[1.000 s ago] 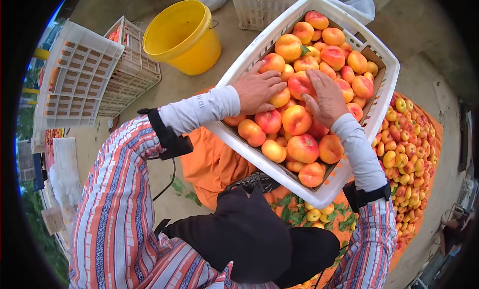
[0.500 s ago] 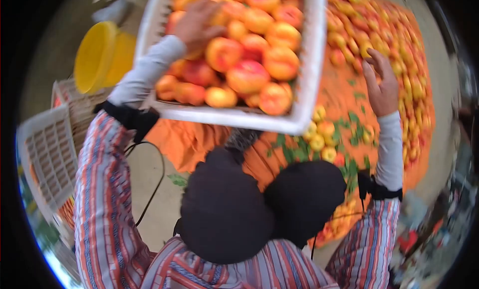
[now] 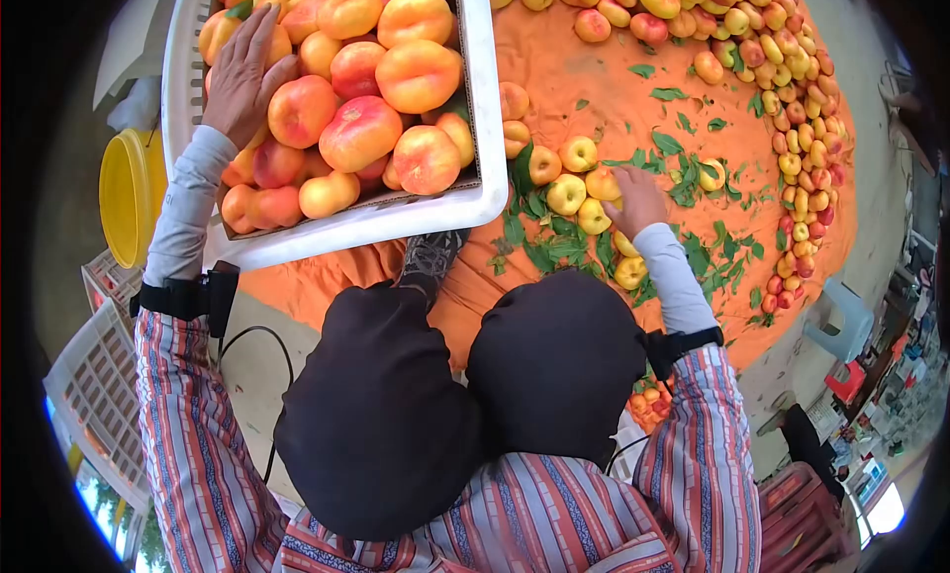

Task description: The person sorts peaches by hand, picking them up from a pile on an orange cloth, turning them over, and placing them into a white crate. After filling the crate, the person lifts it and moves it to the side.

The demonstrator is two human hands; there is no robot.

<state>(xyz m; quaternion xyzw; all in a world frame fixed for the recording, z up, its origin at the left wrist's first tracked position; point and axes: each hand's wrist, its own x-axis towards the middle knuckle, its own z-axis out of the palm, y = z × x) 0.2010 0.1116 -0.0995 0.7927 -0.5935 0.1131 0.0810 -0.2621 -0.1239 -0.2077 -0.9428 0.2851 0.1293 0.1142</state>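
Note:
A white plastic crate (image 3: pixel 327 244) full of orange-red flat peaches (image 3: pixel 361 134) stands in front of me. My left hand (image 3: pixel 242 83) lies palm down on the fruit at the crate's left side, fingers stretched and a little apart. Out on the orange sheet (image 3: pixel 554 63), my right hand (image 3: pixel 638 199) has its fingers and thumb at the right side of a yellow flat peach (image 3: pixel 602 184). That peach belongs to a small cluster, with another yellow flat peach (image 3: pixel 567 194) beside it and green leaves (image 3: pixel 683 182) around.
A long heap of flat peaches (image 3: pixel 802 157) curves along the sheet's far and right edges. To my left are a yellow bucket (image 3: pixel 127 197) and a white slatted crate (image 3: pixel 99 395). A grey-blue stool (image 3: pixel 841 321) stands at right. My shoe (image 3: pixel 432 256) rests beside the full crate.
My right hand has come down and inward from near the heap to the small cluster on the sheet. My left hand stays on the crate's fruit. The view has shifted to the right.

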